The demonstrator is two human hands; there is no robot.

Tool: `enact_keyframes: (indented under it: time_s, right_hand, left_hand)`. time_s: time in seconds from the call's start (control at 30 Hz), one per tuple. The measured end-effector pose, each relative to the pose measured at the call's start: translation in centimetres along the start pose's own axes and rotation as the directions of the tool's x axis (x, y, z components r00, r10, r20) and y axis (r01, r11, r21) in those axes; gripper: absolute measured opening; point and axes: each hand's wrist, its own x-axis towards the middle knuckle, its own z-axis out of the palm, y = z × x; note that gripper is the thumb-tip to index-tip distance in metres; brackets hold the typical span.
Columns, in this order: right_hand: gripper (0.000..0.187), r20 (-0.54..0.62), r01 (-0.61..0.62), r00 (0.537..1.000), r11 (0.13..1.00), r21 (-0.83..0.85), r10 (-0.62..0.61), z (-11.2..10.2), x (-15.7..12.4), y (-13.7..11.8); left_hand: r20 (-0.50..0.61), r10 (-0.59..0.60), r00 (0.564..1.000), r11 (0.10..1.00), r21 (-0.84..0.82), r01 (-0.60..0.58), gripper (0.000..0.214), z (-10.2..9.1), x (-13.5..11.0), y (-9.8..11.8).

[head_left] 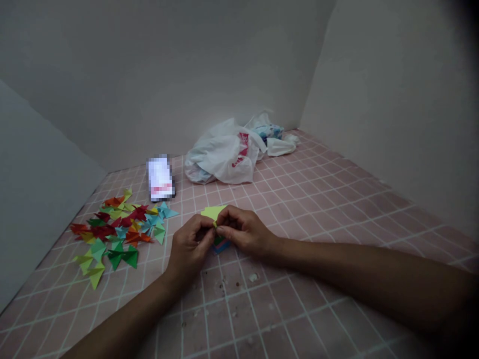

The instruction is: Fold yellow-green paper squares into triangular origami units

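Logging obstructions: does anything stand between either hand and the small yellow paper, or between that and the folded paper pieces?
Nothing visible separates the left hand or right hand from the small yellow paper: both pinch it. Toward the folded paper pieces, only the left hand itself lies between.

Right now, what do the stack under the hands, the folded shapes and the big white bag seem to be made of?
Stack: apparently matte coloured paper, from its flat sheets and straight edges; partly hidden.
Folded shapes: probably matte paper, judging by crisp creases and pointed corners.
Big white bag: likely thin, smooth plastic, wrinkled and slightly see-through.
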Motion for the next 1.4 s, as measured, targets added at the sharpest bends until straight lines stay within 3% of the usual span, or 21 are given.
enact_keyframes:
  time_s: [0.83, 1.03, 1.2, 1.4]
  right_hand:
    - [0.008, 0.031, -0.011, 0.999, 0.997, 0.079, 0.009, -0.07, 0.16, 0.16]
    - [0.008, 0.010, 0.037, 0.999, 0.997, -0.064, -0.036, -0.20, 0.21, 0.07]
    - [0.008, 0.016, 0.204, 0.977, 0.916, -0.345, -0.212, -0.28, 0.01, -0.27]
    - [0.009, -0.017, 0.226, 0.969, 0.908, -0.352, -0.248, -0.15, -0.18, -0.14]
  left_hand:
    - [-0.017, 0.001, 1.000, 1.000, -0.020, -0.001, 0.009, 0.06, 0.02, -0.31]
    - [-0.011, 0.016, 1.000, 0.999, 0.030, -0.015, 0.008, 0.03, 0.02, -0.25]
    - [-0.018, 0.087, 0.996, 0.990, 0.114, -0.084, 0.009, 0.00, 0.10, 0.29]
    - [-0.036, 0.093, 0.995, 0.987, 0.136, -0.088, 0.010, 0.10, 0.09, 0.44]
